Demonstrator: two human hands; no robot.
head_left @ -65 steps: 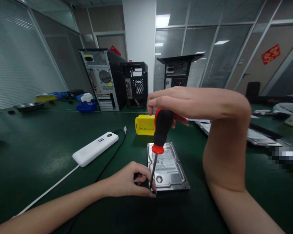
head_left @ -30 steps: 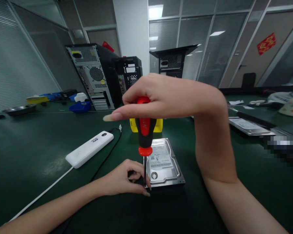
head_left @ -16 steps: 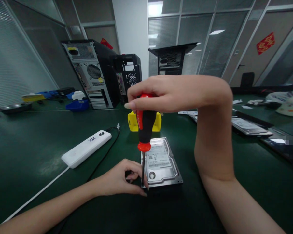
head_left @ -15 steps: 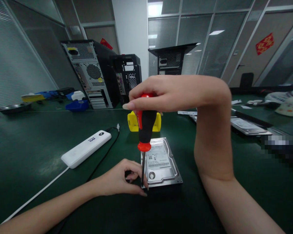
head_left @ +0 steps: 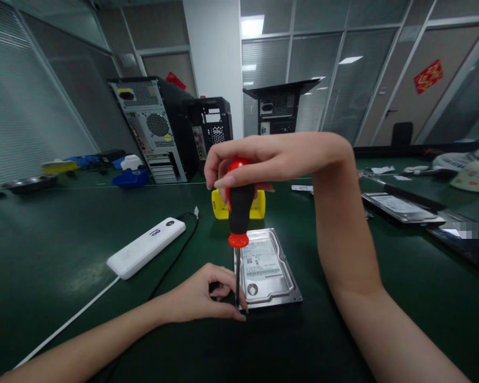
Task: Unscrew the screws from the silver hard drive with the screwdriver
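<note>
A screwdriver (head_left: 240,207) with a red and black handle stands nearly upright. My right hand (head_left: 259,159) grips the top of the handle from above, fingers curled round it and wrist sharply bent. Its shaft reaches down to the near left corner of a silver hard drive (head_left: 277,290), which lies label side up. At that corner my left hand (head_left: 207,295) is closed, thumb and index finger round the edge beside the shaft's tip. The tip and whatever lies under it are hidden by these fingers.
Behind the drive sits a yellow holder (head_left: 221,210). A white power strip (head_left: 147,247) with cables lies to the left. Computer cases (head_left: 155,127) stand at the back, near a blue bin (head_left: 130,178). Another hard drive (head_left: 403,207) lies to the right.
The view has shifted slightly, so everything sits a little lower. My right hand's fingers have shifted on the screwdriver handle. My left hand keeps its place at the drive's corner.
</note>
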